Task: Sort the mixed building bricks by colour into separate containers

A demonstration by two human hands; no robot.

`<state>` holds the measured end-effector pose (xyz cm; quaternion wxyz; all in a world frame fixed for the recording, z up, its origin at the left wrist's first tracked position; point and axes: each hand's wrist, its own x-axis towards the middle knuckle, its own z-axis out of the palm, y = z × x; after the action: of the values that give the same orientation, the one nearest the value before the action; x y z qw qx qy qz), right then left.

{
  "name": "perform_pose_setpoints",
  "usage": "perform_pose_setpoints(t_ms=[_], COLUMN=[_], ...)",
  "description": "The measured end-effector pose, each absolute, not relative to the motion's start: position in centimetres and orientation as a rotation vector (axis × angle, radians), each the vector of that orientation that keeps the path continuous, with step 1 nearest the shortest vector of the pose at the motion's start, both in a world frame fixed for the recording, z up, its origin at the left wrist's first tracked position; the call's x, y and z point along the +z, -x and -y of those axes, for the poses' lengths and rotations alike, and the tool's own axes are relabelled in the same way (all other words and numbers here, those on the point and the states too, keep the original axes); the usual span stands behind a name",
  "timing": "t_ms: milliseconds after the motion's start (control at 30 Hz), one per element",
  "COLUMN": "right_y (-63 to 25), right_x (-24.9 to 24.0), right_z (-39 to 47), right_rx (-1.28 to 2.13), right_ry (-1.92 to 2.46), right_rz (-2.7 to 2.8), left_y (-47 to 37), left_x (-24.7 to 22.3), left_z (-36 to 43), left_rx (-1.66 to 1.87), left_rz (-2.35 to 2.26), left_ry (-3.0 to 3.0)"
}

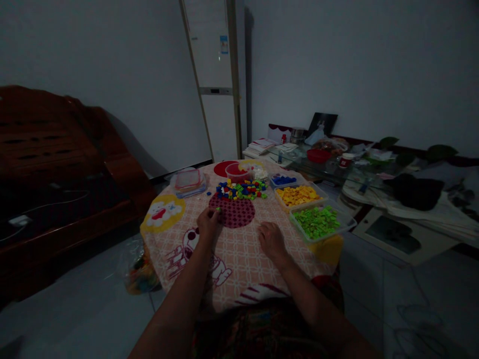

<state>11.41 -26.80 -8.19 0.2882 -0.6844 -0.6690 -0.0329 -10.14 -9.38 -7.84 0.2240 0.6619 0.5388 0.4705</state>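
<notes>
Between the fingertips of my left hand [208, 220] is a small green building block [218, 209], held over the dark red dotted circle on the tablecloth [239, 259]. My right hand [271, 239] rests on the cloth with its fingers loosely bent and slightly apart, and no object shows in it. Beyond both hands lies a mixed pile of small blocks [241, 190] in blue, green, red, yellow and white. To the right stand clear trays of sorted blocks: blue blocks [283, 180], yellow blocks [298, 195] and, nearest my right hand, green blocks [318, 221].
A lidded plastic box [188, 181] sits at the table's left, and a round clear tub [238, 172] is behind the pile. A cluttered glass side table [329, 169] runs along the right wall. Left is a wooden bench [123, 172]; a plastic bag [140, 271] is on the floor.
</notes>
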Motion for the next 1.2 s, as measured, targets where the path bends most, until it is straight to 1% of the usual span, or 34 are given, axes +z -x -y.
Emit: perform_pose_setpoints(t_ms=[167, 267, 333, 500, 600, 833, 1000, 1200], right_y=[-11.5, -11.5, -11.5, -11.3, -11.3, -11.2, -11.0, -10.7], right_x=[-8.2, -8.0, -7.9, -8.1, -8.3, -8.1, -7.8, -7.5], right_z=[26.8, 26.8, 26.8, 26.9, 26.8, 26.6, 26.6, 26.5], right_rx=[-0.056, -0.054, -0.047, -0.032, 0.000, 0.032, 0.002, -0.013], right_ry=[1.813, 1.819, 1.820, 1.767, 1.671, 1.662, 1.706, 1.741], right_rz=[1.775, 1.784, 1.791, 1.777, 1.842, 1.852, 1.893, 1.876], left_y=[10.2, 9.4, 8.6, 6.2, 5.0, 4.3, 4.5, 4.4], left_x=[-7.4, -7.4, -7.4, -7.2, -7.0, -7.0, -7.0, -6.9], left_z=[9.5, 10.0, 10.9, 14.6, 16.0, 16.2, 16.5, 16.7], left_rx=[1.318, 1.313, 1.229, 0.807, 0.720, 0.852, 0.849, 0.879], left_rz=[-1.453, -1.267, -1.082, -0.755, -0.612, -0.704, -0.763, -0.732], left_ry=[-1.717, -1.606, -1.521, -1.398, -1.358, -1.514, -1.686, -1.738])
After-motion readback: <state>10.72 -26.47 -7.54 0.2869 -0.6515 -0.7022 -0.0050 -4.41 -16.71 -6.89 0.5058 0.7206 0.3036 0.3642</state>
